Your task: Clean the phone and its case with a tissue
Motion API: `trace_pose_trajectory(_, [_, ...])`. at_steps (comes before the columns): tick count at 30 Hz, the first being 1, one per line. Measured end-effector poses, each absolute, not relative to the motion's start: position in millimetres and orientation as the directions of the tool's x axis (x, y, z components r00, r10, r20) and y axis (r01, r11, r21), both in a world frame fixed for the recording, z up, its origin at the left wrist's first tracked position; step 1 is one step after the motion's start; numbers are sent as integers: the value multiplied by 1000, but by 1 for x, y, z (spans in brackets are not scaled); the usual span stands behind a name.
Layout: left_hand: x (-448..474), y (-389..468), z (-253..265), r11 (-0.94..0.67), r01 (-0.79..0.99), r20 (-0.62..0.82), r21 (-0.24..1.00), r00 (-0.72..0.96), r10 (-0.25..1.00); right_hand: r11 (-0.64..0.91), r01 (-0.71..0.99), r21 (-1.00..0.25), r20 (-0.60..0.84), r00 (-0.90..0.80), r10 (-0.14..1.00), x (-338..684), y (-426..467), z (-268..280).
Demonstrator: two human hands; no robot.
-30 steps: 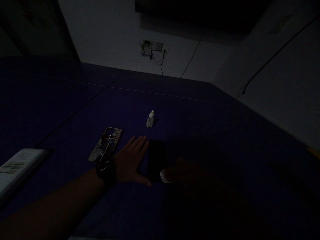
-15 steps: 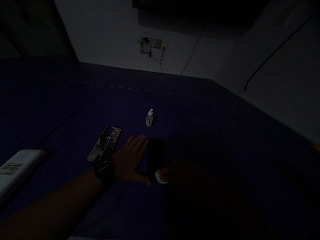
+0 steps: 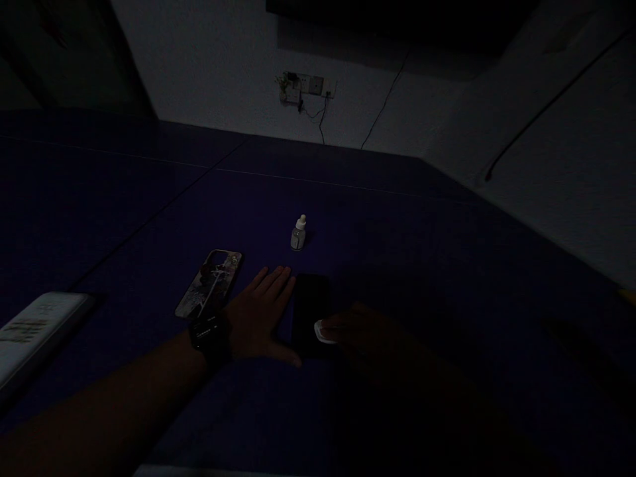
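Note:
A dark phone (image 3: 309, 308) lies flat on the blue-purple surface, its screen black. My left hand (image 3: 261, 315), with a smartwatch (image 3: 207, 331) on the wrist, rests flat along the phone's left side, fingers stretched out and thumb by its lower corner. In my right hand (image 3: 360, 331) is a small white pad (image 3: 324, 332), pressed on the phone's right part; much of this hand is lost in shadow. Left of my left hand lies a patterned phone case (image 3: 211, 283) with a camera cutout. Beyond my fingertips a small dropper bottle (image 3: 298, 235) with a white top stands upright.
A white box (image 3: 40, 334) with printing lies at the left edge. Wall sockets (image 3: 311, 84) with plugs and cables are on the far wall, under a dark screen-like panel (image 3: 407, 23). A dark cable (image 3: 556, 99) hangs on the right wall.
My right hand has moved the white pad up the phone, away from its lower edge and slightly right. My left hand stays flat beside the phone.

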State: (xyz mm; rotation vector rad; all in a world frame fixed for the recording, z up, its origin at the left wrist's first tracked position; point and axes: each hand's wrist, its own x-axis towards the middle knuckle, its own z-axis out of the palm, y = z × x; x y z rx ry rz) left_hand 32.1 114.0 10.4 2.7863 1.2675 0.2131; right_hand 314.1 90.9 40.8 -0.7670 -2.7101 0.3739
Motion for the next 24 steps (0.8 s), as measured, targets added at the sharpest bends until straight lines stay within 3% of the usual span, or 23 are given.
trace_pose_trajectory(6, [33,114,13,-655,747,77,117,650,756,849,364,-382,167,-877,451,315,90,40])
trace_pose_trajectory(13, [32,113,10,-662,742,101,110,654,750,852,466,-240,167,-845,509,320,94,39])
trace_pose_trajectory(19, [32,113,12,-666,737,112,115,656,746,871,382,-307,184,-875,449,314,84,46])
trace_pose_trajectory(24, [32,114,10,-676,728,146,113,661,736,869,416,-268,153,-872,465,311,87,44])
